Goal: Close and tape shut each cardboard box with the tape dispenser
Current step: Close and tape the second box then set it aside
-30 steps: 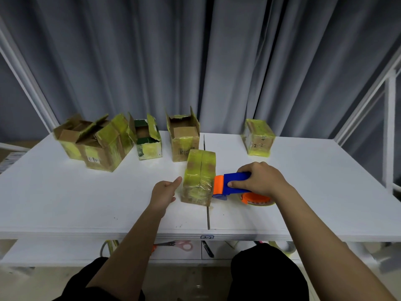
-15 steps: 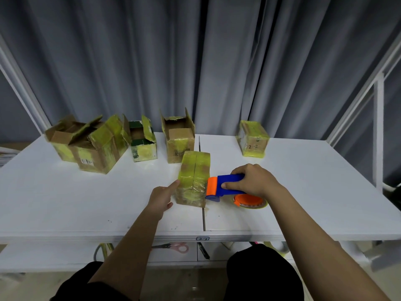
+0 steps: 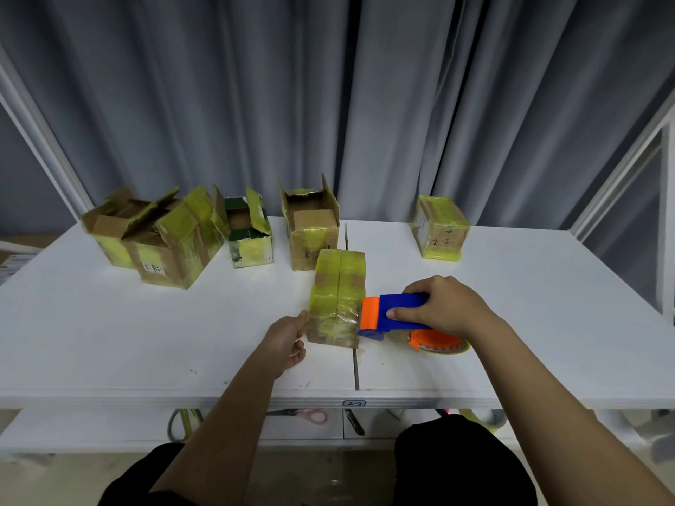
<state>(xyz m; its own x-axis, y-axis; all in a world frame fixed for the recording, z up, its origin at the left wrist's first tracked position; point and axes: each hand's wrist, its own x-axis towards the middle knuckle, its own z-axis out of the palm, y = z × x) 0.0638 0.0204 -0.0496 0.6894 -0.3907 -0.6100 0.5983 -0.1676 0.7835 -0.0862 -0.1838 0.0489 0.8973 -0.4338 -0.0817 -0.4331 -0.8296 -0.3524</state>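
The white surface point(image 3: 548, 304) is split by a seam running near to far at its middle. Along its far left stand four open boxes: two large brown ones point(image 3: 168, 242), a small green-lined one point(image 3: 250, 231) and a taller one point(image 3: 310, 231). A closed, taped box point(image 3: 440, 228) sits far right. A taped box point(image 3: 338, 297) lies at centre, beside the seam, with the tape dispenser point(image 3: 398, 315) touching its right side.

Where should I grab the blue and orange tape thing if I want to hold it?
Grab the tape dispenser by its long blue handle, coming down from above as the right hand does. Keep clear of the orange end against the taped box.
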